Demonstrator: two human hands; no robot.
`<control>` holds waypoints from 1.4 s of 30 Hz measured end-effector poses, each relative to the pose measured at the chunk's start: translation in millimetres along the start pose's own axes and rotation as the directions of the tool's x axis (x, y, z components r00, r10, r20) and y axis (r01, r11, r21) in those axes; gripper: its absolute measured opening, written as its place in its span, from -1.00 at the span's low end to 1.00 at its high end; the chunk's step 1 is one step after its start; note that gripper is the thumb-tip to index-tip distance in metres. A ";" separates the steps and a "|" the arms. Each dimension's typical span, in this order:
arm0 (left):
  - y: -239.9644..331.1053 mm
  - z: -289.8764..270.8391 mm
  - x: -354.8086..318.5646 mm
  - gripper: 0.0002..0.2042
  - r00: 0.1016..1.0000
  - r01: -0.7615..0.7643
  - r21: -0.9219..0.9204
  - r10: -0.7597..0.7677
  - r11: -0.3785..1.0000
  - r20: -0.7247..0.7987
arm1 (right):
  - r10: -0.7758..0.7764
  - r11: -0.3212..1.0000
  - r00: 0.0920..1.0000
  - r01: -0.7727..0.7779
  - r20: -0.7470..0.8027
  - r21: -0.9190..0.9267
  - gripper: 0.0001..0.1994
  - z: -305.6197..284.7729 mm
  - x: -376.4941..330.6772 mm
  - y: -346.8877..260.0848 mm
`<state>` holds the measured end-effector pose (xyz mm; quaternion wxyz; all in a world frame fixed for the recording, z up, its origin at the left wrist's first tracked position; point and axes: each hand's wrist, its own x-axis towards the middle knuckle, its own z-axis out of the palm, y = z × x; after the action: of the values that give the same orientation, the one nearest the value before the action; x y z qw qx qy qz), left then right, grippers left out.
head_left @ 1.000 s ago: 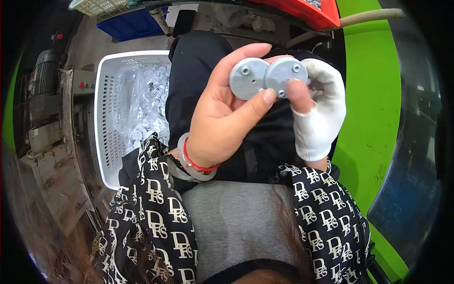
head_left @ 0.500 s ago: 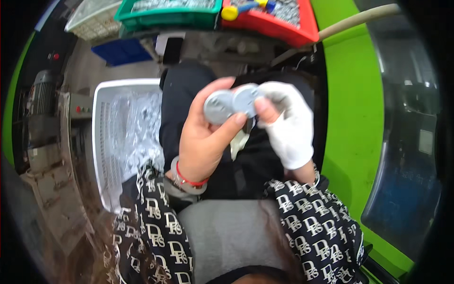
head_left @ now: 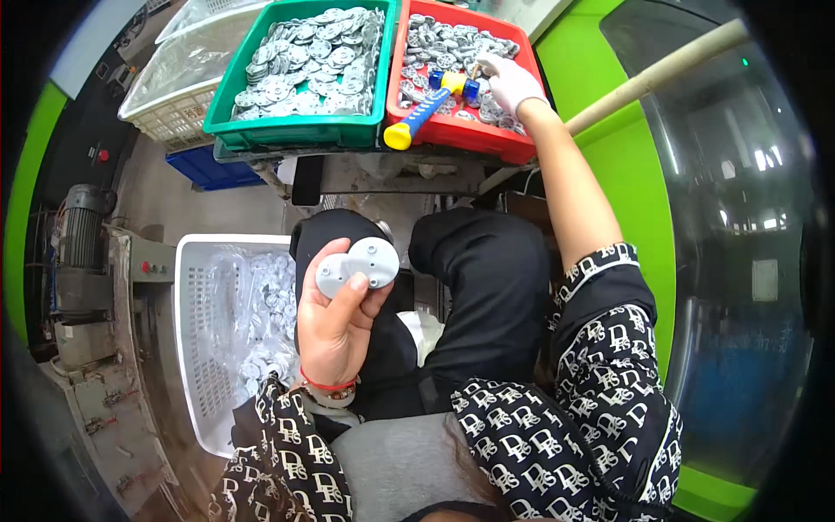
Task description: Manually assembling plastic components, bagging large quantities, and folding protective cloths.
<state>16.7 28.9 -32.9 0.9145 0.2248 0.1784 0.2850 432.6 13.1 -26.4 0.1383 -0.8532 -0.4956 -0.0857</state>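
Observation:
My bare left hand [head_left: 330, 335] is closed on two overlapping grey discs [head_left: 374, 261] with small holes and studs, its thumb pressed across them above my lap. My right hand [head_left: 511, 85], in a white glove, reaches into the red bin [head_left: 470, 134], its fingers bent down among small grey plastic parts [head_left: 435, 39]. What is in those fingertips is too small to make out. Right beside the glove, a mallet [head_left: 429, 108] with a blue and yellow handle lies across the bin, its grip end over the near rim.
A green bin [head_left: 296, 137] heaped with grey discs stands left of the red one. By my left leg is a white basket [head_left: 204, 348] of grey parts in clear plastic. A pale pole [head_left: 661, 74] slants along the green machine [head_left: 631, 174] on the right.
My right hand has left the discs and moved forward into the red bin. The left hand keeps the discs and is lower and farther left. The view has tilted up toward the bins.

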 end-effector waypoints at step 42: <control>6.9 10.3 -19.1 -0.64 0.979 -0.204 0.108 0.199 0.973 0.048 | -0.187 0.855 0.976 0.216 -0.108 0.471 -0.59 -79.3 -245.2 -208.9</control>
<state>3.6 19.3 -17.0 0.8699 0.2981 0.1537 0.3616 129.2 -115.7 10.8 0.3501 -0.7326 -0.5838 0.0008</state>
